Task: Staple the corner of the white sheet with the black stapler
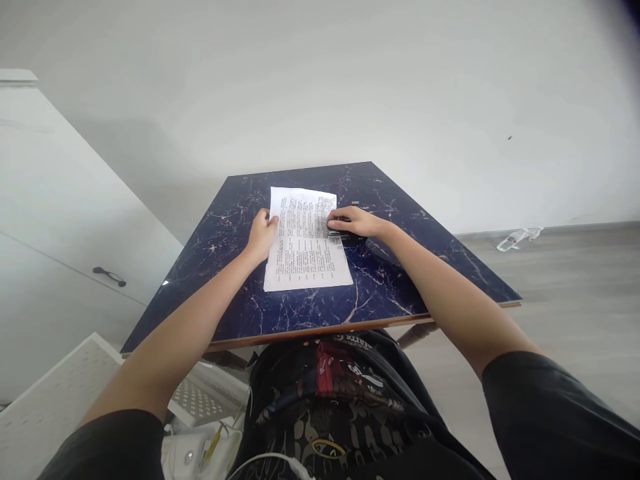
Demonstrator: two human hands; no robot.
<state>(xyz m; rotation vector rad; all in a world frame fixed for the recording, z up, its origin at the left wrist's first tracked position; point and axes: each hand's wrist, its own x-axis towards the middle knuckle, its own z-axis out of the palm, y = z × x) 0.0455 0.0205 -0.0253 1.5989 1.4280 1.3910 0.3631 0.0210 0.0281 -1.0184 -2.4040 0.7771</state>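
Below the table (235, 307) edge: black shirt (350, 393), lettering only partly legible. On the tabletop, printed paper (305, 257); likely light, floppy, best held by its edges; print too small to read. Left hand (261, 237) pinches the left edge; right hand (357, 220), apart, clasps a black stapler (356, 239), probably rigid, at the right edge.

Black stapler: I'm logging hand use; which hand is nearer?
The right hand: it's on the black stapler; the left hand is across the printed paper, gripping its left edge.
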